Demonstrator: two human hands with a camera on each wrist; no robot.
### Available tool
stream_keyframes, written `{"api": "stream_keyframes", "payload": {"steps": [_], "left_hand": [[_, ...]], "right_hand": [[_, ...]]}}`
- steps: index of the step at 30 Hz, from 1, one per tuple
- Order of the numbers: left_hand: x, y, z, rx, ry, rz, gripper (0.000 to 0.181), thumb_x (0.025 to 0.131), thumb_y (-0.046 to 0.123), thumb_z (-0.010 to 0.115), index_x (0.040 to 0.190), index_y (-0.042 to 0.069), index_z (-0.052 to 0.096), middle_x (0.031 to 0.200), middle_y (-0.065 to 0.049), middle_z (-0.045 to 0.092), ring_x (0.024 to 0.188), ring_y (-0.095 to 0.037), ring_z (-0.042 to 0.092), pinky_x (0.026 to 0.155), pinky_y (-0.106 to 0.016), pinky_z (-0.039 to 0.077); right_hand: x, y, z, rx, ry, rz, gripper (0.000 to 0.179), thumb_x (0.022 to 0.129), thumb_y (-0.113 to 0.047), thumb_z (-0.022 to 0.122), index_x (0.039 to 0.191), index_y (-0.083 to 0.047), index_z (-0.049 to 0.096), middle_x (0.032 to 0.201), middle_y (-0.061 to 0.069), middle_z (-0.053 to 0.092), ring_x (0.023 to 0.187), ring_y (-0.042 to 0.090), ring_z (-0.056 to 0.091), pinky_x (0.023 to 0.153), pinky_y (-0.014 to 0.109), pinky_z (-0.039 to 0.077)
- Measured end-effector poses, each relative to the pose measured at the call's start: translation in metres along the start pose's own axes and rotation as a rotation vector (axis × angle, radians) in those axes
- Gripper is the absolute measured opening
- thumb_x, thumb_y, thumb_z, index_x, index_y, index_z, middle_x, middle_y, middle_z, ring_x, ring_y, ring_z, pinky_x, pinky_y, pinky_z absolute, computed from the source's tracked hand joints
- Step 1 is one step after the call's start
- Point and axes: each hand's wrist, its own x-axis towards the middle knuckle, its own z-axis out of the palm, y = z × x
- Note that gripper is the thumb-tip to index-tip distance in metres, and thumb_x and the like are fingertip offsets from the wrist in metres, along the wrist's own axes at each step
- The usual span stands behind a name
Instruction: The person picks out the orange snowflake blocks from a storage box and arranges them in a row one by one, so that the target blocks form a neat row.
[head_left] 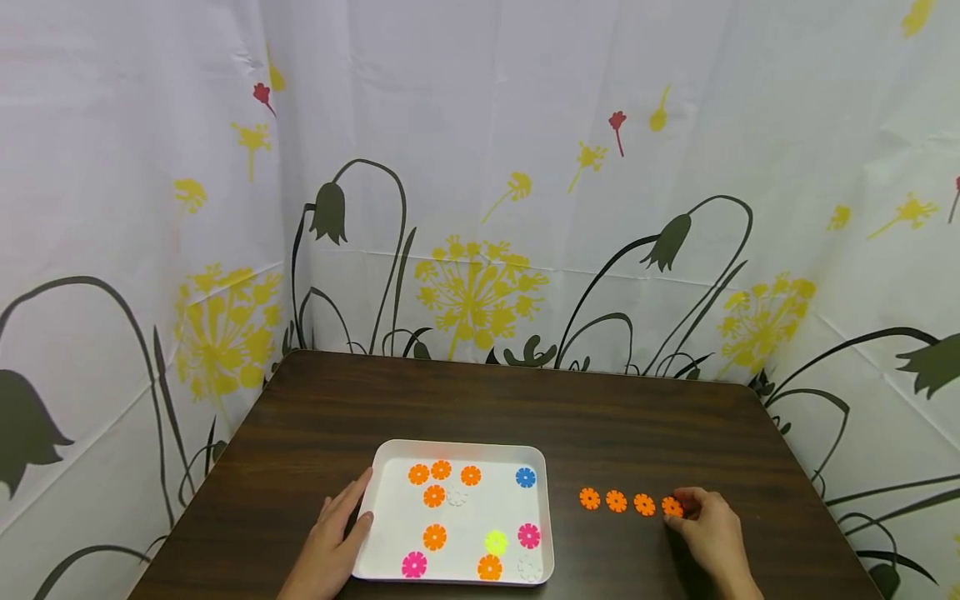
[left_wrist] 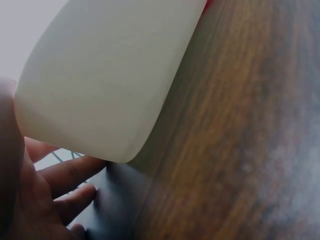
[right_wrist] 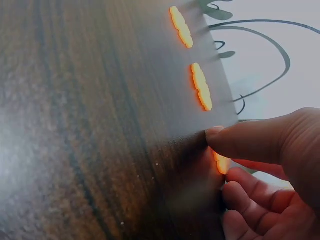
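Four orange discs (head_left: 617, 501) are lying in a row on the table (head_left: 510, 404) beside the tray (head_left: 397, 517), the right hand (head_left: 708, 531) apparently pinching the end disc (head_left: 672, 507), while the left hand (head_left: 330, 533), fingers extended, is touching the tray's side.

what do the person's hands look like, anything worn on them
The left hand and right hand are bare: no gloves, rings or sleeves show. The head view's lower edge cuts both off, so anything worn higher up can't be told.
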Motion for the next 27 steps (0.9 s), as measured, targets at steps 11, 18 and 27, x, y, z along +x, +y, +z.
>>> {"api": "stream_keyframes", "payload": {"steps": [11,18,27], "left_hand": [[0.001,0.001,0.000,0.003,-0.006,-0.013,0.061,0.106,0.016,0.060,0.164,0.016,0.041,0.164,-0.024,0.044,0.153,-0.050,0.036,0.125,-0.076,0.011],[0.001,0.002,0.001,0.002,-0.011,-0.016,0.060,0.107,0.016,0.060,0.164,0.016,0.041,0.164,-0.024,0.044,0.153,-0.050,0.036,0.125,-0.075,0.011],[-0.001,0.002,0.000,0.002,-0.016,-0.027,0.061,0.107,0.016,0.060,0.164,0.016,0.041,0.164,-0.023,0.044,0.154,-0.049,0.035,0.126,-0.075,0.010]], "right_hand": [[-0.001,0.001,0.001,-0.007,0.024,-0.012,0.041,0.082,-0.010,0.087,0.116,0.008,0.073,0.101,0.017,0.069,0.081,0.021,0.064,0.071,0.035,0.051],[-0.003,-0.004,-0.001,-0.004,0.031,-0.004,0.044,0.086,-0.013,0.083,0.123,0.008,0.070,0.105,0.020,0.068,0.085,0.025,0.067,0.072,0.040,0.056],[-0.011,-0.053,0.002,0.066,0.185,-0.107,0.042,0.089,-0.015,0.085,0.126,0.001,0.072,0.112,0.018,0.071,0.097,0.031,0.067,0.079,0.036,0.057]]}}
